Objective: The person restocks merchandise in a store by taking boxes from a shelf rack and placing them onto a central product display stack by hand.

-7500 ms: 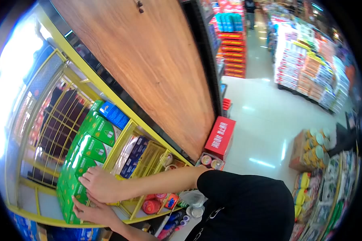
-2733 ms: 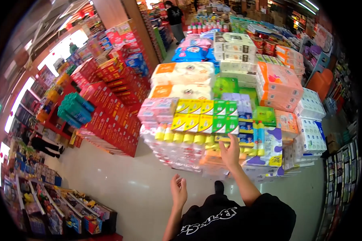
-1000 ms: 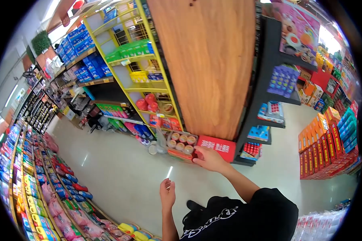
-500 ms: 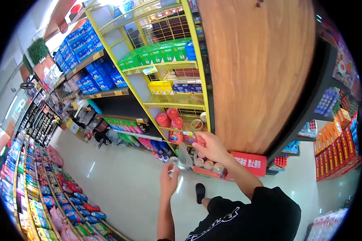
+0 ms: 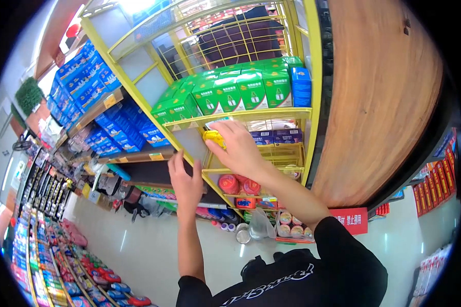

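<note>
R hand by yellow pack, below green boxes on yellow rack; L hand lower.

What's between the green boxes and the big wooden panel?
The head view shows blue boxes, then the rack's yellow upright and a dark strip, between the green boxes and the wooden panel.
</note>
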{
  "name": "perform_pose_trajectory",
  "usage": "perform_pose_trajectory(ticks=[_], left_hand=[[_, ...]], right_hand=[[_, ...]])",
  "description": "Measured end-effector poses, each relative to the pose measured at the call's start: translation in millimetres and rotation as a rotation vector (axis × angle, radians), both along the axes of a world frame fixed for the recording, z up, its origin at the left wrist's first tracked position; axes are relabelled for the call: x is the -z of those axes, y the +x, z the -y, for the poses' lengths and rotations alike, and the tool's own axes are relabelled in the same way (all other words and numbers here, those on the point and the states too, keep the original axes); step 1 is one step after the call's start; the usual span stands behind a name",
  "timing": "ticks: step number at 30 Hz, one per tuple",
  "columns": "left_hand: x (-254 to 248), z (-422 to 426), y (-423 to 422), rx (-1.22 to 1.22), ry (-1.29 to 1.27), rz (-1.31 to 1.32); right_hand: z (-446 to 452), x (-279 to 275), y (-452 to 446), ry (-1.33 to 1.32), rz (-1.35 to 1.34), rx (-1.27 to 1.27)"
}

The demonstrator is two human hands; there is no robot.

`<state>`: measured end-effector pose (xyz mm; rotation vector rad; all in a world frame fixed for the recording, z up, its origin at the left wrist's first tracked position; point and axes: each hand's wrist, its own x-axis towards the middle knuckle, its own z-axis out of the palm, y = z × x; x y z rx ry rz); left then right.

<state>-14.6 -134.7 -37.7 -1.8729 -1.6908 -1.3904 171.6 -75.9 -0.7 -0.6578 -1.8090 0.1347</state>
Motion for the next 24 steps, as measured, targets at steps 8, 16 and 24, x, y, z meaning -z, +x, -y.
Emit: perform_pose_trajectory(ticks=[8,16,24], left_hand=[[-52.8,-113.7,-52.2,0.069,0.141,-0.075],[-48.0,-136.5,-60.3,0.132,0.231,-0.132],[-59.1,-99.8,-21.4,0.334,0.462,0.051]], right_hand=[[-69.7,-36.3,-84.6,-0.020,0.168,0.303],[-80.4,-17.3,-101.5,0.015,0.067,0.464],[-29.8,-35.2,-101.2,-0.069,-0.367,0.270]])
